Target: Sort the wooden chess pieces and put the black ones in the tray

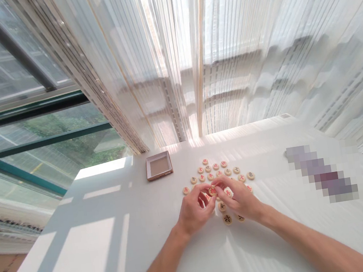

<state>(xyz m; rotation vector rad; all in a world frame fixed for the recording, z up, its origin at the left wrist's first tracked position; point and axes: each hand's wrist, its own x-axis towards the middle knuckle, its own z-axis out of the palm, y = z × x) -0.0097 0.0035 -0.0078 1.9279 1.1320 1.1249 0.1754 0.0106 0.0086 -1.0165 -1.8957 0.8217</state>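
Between the fingertips of both hands is a round Chinese chess piece with a red character [213, 191], raised toward the camera. My left hand [195, 209] pinches it from the left, and the fingers of my right hand [240, 196] close on its right side. Under and around the hands, several more pale round pieces with red or black characters lie on the white table, set in rows. A black-marked piece [227, 219] lies just below the hands, and a red-marked piece [186, 190] sits to their left. My fingers and palms partly hide some pieces.
A shallow open box [158, 165] stands at the back left of the white table [143, 246]. On the right lies a pixelated, unrecognizable object [322, 174]. Sheer striped curtains [224, 57] hang behind the table, beside an open window [42, 143] on the left.
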